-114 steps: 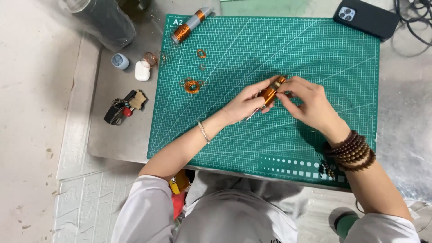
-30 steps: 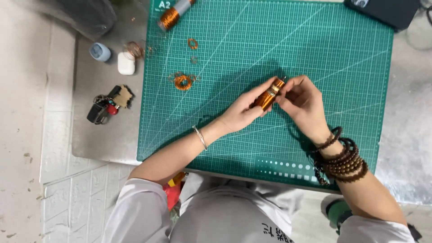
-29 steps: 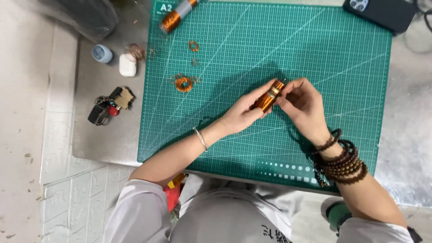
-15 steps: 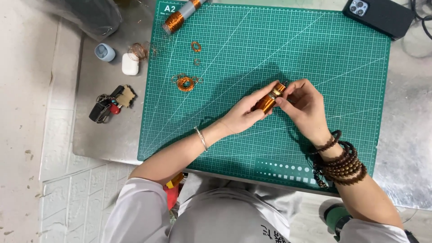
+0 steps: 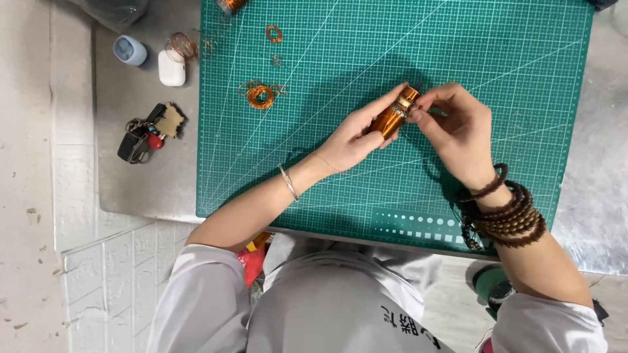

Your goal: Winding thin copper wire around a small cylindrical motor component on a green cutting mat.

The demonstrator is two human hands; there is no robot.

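While the left hand (image 5: 350,137) gripped the copper wire spool (image 5: 392,117) above the green cutting mat (image 5: 314,170), the right hand (image 5: 458,131) pinched at its upper end, fingers closed. Several finished-looking wire coils (image 5: 260,96) lay on the mat nearby. A white case (image 5: 171,68) and a blue cap (image 5: 129,50) rested on the grey bench, well apart.

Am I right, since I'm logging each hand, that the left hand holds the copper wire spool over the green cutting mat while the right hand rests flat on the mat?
Not quite. In the head view the right hand isn't flat on the mat; its fingertips pinch the end of the copper wire spool, which the left hand holds.
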